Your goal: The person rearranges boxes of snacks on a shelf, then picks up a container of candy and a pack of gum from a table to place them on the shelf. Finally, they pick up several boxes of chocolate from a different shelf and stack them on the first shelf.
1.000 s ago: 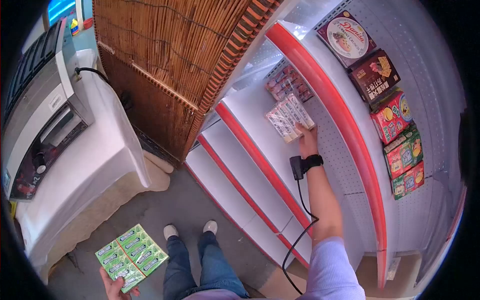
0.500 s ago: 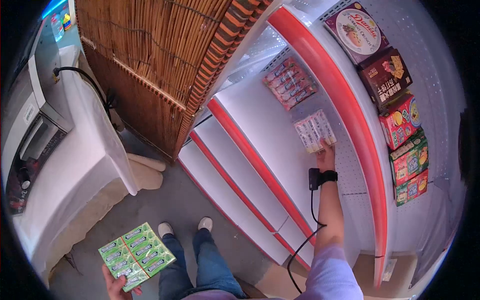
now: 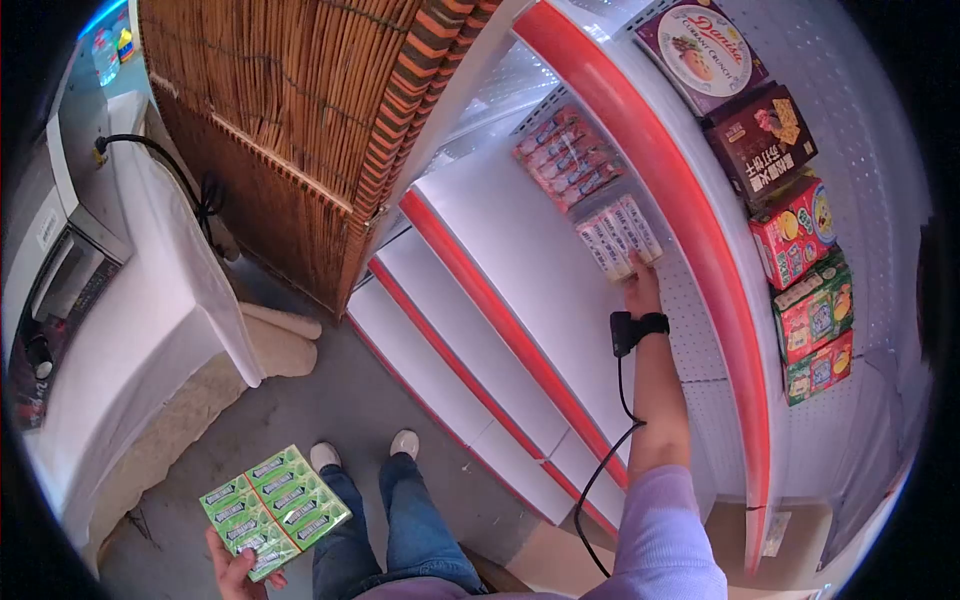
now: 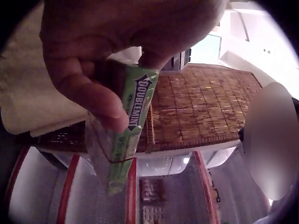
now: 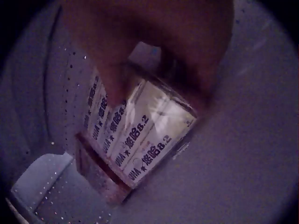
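My left hand point(image 3: 236, 570) grips one edge of a flat wrapped bundle of green Doublemint gum packs point(image 3: 276, 512), low at the left of the head view. In the left wrist view the bundle point(image 4: 124, 154) is edge-on, pinched between thumb and fingers. My right hand point(image 3: 645, 287) reaches onto a white shelf and holds a clear-wrapped block of white UHA candy packs point(image 3: 618, 238). Beside that block, toward the shelf's far end, lies a pink-red wrapped candy bundle point(image 3: 568, 160). Up close in the right wrist view, thumb and fingers straddle the end of the white block point(image 5: 140, 135).
A red-edged upper shelf point(image 3: 655, 170) curves above my right forearm, bearing a Danisa box point(image 3: 705, 55) and several other snack boxes. More white shelves point(image 3: 440, 330) step down below. A bamboo screen point(image 3: 270, 130) and a white-covered table point(image 3: 150, 290) with a machine stand left.
My right hand has carried the white candy block deeper onto the shelf and set it close beside the pink-red bundle. My left hand still holds the gum, almost unmoved.
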The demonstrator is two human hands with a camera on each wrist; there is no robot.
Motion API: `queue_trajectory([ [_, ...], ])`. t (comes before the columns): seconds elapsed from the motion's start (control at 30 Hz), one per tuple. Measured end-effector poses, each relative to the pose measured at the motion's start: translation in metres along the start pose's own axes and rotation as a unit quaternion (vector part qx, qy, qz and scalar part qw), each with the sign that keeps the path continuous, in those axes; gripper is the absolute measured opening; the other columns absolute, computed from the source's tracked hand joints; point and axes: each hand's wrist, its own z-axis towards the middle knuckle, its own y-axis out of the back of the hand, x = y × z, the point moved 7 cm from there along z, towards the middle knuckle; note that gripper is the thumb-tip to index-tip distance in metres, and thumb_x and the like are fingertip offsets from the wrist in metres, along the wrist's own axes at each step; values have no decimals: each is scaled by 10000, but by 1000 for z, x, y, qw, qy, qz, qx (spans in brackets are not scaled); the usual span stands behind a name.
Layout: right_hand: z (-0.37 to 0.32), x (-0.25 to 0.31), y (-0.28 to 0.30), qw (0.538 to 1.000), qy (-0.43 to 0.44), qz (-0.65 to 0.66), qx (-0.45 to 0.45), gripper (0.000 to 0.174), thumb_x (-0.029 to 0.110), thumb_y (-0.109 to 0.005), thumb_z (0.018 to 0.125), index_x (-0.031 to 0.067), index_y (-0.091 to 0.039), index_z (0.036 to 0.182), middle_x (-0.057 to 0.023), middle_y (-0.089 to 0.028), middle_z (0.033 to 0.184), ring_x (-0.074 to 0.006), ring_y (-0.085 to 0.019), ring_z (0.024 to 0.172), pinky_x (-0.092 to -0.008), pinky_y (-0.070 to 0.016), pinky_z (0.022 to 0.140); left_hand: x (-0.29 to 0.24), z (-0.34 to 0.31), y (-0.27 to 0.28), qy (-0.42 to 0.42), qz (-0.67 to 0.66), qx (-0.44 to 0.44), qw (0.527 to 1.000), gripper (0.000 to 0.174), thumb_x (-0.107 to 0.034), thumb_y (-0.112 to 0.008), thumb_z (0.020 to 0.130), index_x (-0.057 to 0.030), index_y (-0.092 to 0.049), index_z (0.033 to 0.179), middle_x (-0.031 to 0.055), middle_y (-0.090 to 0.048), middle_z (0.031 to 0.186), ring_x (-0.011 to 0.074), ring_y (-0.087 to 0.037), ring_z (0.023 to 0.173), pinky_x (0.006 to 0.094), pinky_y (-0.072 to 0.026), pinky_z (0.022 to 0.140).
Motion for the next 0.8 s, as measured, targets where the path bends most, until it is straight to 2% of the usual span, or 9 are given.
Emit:
queue_trajectory([
  [0.1, 5, -17, 21, 997, -36, -55, -29, 481, 262, -674, 842, 86, -481, 1246, -39, -577, 1125, -169, -568, 999, -290, -469, 833, -2, -3, 1, 1, 8, 12, 1000, 500, -124, -573, 856, -47, -364, 1304, 104, -549, 1103, 189, -605, 810, 260, -488, 561],
  [0.17, -11, -13, 34, 995, -21, -73, -60, 393, 328, -666, 846, 112, -522, 1141, 17, -539, 911, -109, -507, 771, -244, -415, 675, -7, -6, -1, 2, 20, 28, 999, 499, -123, -573, 856, -46, -364, 1303, 104, -545, 1114, 189, -606, 825, 261, -487, 567],
  [0.2, -26, -8, 47, 987, 4, -121, -107, 318, 376, -613, 878, 126, -524, 1053, 59, -429, 791, -77, -379, 669, -252, -345, 607, -10, -9, -5, -2, 13, 29, 999, 496, -122, -571, 858, -46, -365, 1303, 107, -541, 1122, 191, -605, 839, 262, -486, 574],
  [0.33, -150, -13, 96, 982, 14, -189, -26, 453, 361, -545, 920, 80, -468, 1266, 7, -520, 1108, -115, -498, 951, -265, -404, 866, -23, -17, -7, -17, 0, 72, 997, 503, -122, -565, 865, -60, -354, 1318, 103, -532, 1158, 203, -600, 864, 286, -484, 590],
  [0.37, -212, 14, 69, 952, 39, -304, -10, 425, 310, -555, 919, 68, -481, 1261, -19, -553, 1111, -133, -518, 1028, -299, -409, 915, -29, -22, -10, -12, -7, 84, 996, 513, -119, -563, 867, -66, -346, 1328, 101, -533, 1163, 205, -597, 870, 293, -482, 592],
  [0.47, -369, 97, 18, 953, -128, -261, 82, 390, 239, -589, 906, 51, -510, 1238, -70, -585, 1151, -151, -548, 1071, -314, -411, 964, -47, -40, -16, -17, 51, 142, 988, 542, -118, -554, 856, -77, -338, 1351, 112, -525, 1187, 213, -577, 884, 308, -471, 614],
  [0.5, -408, 126, 18, 944, -102, -288, 123, 375, 230, -585, 907, 36, -522, 1221, -76, -600, 1125, -145, -552, 1062, -306, -425, 948, -56, -49, -22, -24, 58, 139, 988, 536, -119, -553, 854, -78, -347, 1347, 114, -523, 1188, 216, -571, 883, 316, -471, 629],
  [0.67, -585, 306, 107, 953, 80, -181, -229, 287, 199, -598, 893, 41, -581, 1132, -76, -643, 1033, -166, -605, 956, -308, -471, 870, -76, -84, -34, -51, 45, 271, 960, 520, -122, -552, 854, -64, -367, 1337, 112, -515, 1186, 217, -552, 880, 329, -465, 676],
  [0.8, -618, 329, 255, 886, 128, -128, -426, 255, 183, -572, 907, 42, -583, 1118, -71, -646, 978, -132, -614, 881, -243, -494, 753, -58, -84, -111, -52, 98, 298, 948, 522, -128, -540, 866, -53, -353, 1347, 116, -516, 1178, 215, -542, 848, 317, -463, 680],
])
